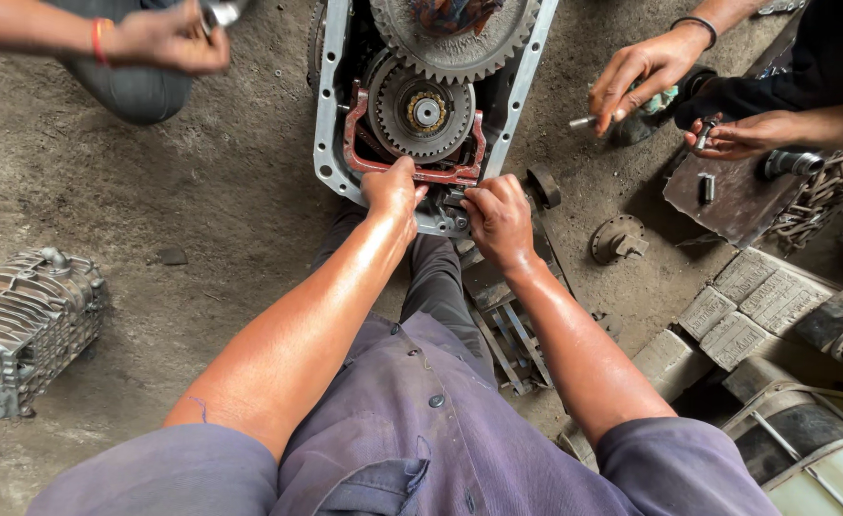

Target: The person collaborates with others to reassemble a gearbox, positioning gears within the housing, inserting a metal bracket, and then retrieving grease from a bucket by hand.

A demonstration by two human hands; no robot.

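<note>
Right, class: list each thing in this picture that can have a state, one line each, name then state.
gear housing: cover off, gears exposed
red bracket: seated around the smaller gear
smaller gear: meshed with the larger gear
larger gear: partly out of frame
left hand: gripping the red bracket's lower edge
right hand: closed at the housing's lower rim
finned casing: lying apart on the ground

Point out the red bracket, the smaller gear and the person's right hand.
red bracket (440, 173): head view, on its lower bar.
smaller gear (393, 105): head view, on its face.
right hand (499, 219): head view, on its back.
</note>
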